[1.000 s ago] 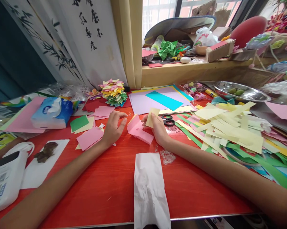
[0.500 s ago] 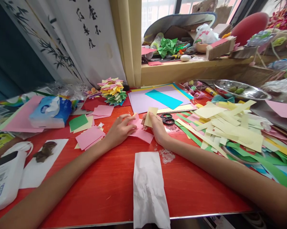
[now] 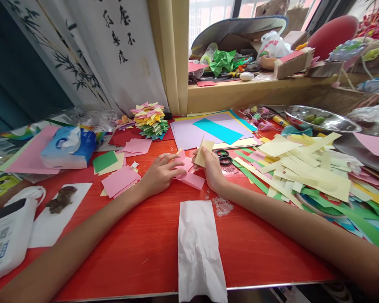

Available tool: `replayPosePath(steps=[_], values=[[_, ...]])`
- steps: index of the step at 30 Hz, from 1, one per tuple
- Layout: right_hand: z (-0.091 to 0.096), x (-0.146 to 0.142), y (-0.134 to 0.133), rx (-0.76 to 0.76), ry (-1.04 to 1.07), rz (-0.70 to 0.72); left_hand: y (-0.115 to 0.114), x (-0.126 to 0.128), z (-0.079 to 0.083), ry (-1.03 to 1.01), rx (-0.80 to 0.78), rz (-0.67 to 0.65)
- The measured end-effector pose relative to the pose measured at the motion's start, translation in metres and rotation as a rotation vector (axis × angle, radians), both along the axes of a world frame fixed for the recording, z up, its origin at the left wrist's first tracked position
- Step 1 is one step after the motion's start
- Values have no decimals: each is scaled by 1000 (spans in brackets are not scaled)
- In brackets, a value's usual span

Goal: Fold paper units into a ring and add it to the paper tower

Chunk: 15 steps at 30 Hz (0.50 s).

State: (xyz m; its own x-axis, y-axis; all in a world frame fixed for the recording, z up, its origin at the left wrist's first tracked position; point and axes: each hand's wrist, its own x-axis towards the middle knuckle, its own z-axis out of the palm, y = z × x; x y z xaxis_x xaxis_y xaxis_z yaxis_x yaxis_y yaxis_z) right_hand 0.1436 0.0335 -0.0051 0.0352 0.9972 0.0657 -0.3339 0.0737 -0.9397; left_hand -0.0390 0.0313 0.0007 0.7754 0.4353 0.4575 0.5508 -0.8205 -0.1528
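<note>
My right hand [image 3: 213, 170] grips a small folded piece of pale yellow paper [image 3: 203, 155], its flaps slightly apart. My left hand [image 3: 162, 174] has its thumb and fingers on a creased pink paper [image 3: 191, 180], which lies between my two hands, partly hidden by the fingers. Just behind my right hand are black-handled scissors [image 3: 223, 157]. To the left of my left hand lie stacked pink squares [image 3: 120, 181] and a green square [image 3: 104, 162]. Farther back stands a tower of folded paper pieces [image 3: 149, 120] in pink, yellow and green.
Pale yellow and green paper strips [image 3: 306, 166] are heaped on the right. A crumpled white paper [image 3: 200, 248] hangs over the red table's [image 3: 129, 252] front edge. Large coloured sheets [image 3: 183, 134] lie at the back, a metal bowl [image 3: 334, 122] behind the strips, a tissue pack [image 3: 67, 148] left.
The yellow paper in my right hand has tilted and its folded flaps have spread. A front part of the pink paper has folded up, and my left fingers have spread over it.
</note>
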Motion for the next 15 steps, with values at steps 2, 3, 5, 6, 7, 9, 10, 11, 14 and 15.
replayPosePath(steps=[2,3,5,6,7,9,10,11,14,15], values=[[0,0,0,-4,-3,0,-1,-1,0,11,-36,-15],[1,0,0,-4,-3,5,-1,-1,0,7,-45,-20],[1,0,-1,3,-1,16,-1,-1,0,-7,-45,-19],[1,0,-1,4,2,21,-1,-1,0,-16,-34,-13],[1,0,-1,2,7,19,-1,-1,0,-25,-17,-3],[0,0,0,-11,21,-7,0,-1,0,-59,31,37],[0,0,0,-19,32,-30,0,-1,0,-83,58,72],[0,0,1,-24,42,-56,0,-1,0,-109,83,120],[-1,1,3,-16,69,-106,1,0,-1,-180,138,298],[-1,1,3,-10,73,-109,1,0,-1,-202,151,349]])
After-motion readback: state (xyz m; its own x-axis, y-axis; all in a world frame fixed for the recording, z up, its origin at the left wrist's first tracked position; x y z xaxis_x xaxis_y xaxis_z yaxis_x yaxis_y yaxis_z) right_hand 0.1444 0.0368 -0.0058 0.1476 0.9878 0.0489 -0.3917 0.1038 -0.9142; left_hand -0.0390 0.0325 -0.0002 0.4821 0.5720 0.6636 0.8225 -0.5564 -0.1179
